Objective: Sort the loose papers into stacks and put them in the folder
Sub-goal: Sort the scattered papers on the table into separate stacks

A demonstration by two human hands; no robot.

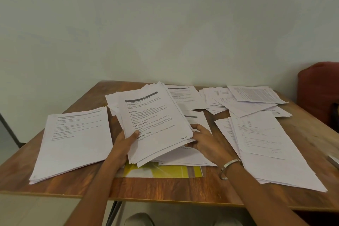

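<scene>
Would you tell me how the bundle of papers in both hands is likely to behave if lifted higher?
The bundle would probably sag, being loose thin sheets. Its fanned lower edges suggest sheets may slip unless each hand keeps its grip.

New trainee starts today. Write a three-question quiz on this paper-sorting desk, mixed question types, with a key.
1. True or false: the left hand holds the tilted bundle of papers with its thumb on the printed top sheet.
2. Which lies partly hidden under the papers at the table's near edge? A) yellow folder B) blue binder C) black tray
3. Fill in: the right hand wears a metal ____ at the wrist.

Key: 1 true; 2 A; 3 bangle.
</scene>
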